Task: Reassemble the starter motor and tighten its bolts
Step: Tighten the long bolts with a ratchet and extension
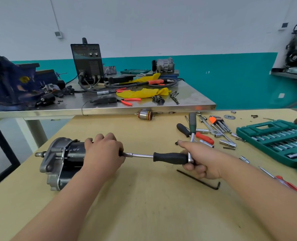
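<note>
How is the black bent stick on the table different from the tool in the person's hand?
The hex key lies loose on the wooden table, untouched; the socket driver is gripped by the right hand and points into the starter motor. The hex key is thin, all black and bent at one end; the socket driver is thicker, with a silver shaft. Both are hand tools.

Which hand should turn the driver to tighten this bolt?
The right hand: it already grips the black-handled socket driver, whose shaft runs into the motor's end. The left hand is braced on the black-and-silver starter motor.
</note>
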A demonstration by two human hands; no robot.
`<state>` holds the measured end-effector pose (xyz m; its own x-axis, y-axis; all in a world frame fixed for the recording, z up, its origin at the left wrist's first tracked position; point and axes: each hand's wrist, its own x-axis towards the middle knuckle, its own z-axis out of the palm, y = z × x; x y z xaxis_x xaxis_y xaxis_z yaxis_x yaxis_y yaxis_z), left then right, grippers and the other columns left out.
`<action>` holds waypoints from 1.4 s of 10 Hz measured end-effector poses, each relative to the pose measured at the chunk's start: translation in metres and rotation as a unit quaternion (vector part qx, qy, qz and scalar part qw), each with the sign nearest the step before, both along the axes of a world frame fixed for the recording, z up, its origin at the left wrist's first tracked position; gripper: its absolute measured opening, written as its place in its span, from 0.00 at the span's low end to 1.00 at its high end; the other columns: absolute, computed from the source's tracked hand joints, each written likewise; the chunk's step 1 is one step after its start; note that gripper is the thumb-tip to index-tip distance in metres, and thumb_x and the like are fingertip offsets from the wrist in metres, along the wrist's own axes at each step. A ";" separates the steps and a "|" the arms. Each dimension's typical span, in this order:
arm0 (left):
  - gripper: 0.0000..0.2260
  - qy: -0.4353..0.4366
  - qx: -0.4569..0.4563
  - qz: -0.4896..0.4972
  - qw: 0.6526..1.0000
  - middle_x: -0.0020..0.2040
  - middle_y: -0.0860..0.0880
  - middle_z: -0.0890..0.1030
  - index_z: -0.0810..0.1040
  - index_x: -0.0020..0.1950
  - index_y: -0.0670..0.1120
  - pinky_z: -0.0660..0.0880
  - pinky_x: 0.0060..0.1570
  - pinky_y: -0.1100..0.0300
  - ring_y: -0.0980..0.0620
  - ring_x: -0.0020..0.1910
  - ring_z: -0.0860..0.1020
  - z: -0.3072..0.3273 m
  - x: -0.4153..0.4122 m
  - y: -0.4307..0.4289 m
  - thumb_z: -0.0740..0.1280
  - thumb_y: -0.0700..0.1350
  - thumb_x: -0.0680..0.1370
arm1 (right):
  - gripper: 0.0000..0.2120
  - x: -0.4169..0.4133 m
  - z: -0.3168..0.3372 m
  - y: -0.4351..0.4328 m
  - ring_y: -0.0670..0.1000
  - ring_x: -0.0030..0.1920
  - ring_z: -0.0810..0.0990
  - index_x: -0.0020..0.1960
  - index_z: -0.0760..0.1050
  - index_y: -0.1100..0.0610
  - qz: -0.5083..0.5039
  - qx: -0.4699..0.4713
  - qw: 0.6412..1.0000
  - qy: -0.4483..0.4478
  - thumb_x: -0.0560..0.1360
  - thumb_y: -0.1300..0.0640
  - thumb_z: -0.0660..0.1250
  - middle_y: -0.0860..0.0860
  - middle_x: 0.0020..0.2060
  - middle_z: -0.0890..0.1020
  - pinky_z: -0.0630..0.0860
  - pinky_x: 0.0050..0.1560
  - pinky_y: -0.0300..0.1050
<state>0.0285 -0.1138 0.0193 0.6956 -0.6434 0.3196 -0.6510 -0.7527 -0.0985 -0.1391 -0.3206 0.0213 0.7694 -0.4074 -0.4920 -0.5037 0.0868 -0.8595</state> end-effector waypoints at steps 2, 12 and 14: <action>0.08 -0.055 0.108 0.022 0.992 0.46 0.50 0.63 0.75 0.55 0.52 0.64 0.51 0.54 0.47 0.44 0.65 -0.001 -0.005 -0.016 0.65 0.46 0.76 | 0.29 -0.005 0.001 -0.001 0.47 0.20 0.54 0.59 0.75 0.63 0.025 0.031 0.999 -0.006 0.81 0.39 0.53 0.53 0.25 0.68 0.54 0.22 0.38; 0.07 -0.058 0.058 -0.049 0.995 0.49 0.54 0.78 0.80 0.52 0.51 0.62 0.46 0.58 0.49 0.43 0.67 -0.001 -0.001 -0.028 0.63 0.49 0.78 | 0.18 -0.010 -0.003 -0.013 0.46 0.30 0.71 0.50 0.80 0.50 0.034 -0.368 0.923 -0.109 0.81 0.43 0.54 0.45 0.32 0.77 0.69 0.31 0.40; 0.07 -0.060 0.032 -0.042 0.997 0.51 0.55 0.77 0.79 0.52 0.52 0.64 0.47 0.58 0.49 0.43 0.67 -0.002 0.001 -0.027 0.64 0.51 0.77 | 0.19 -0.010 -0.010 -0.014 0.48 0.25 0.70 0.45 0.80 0.48 0.062 -0.265 0.958 -0.095 0.81 0.41 0.54 0.49 0.29 0.76 0.69 0.27 0.41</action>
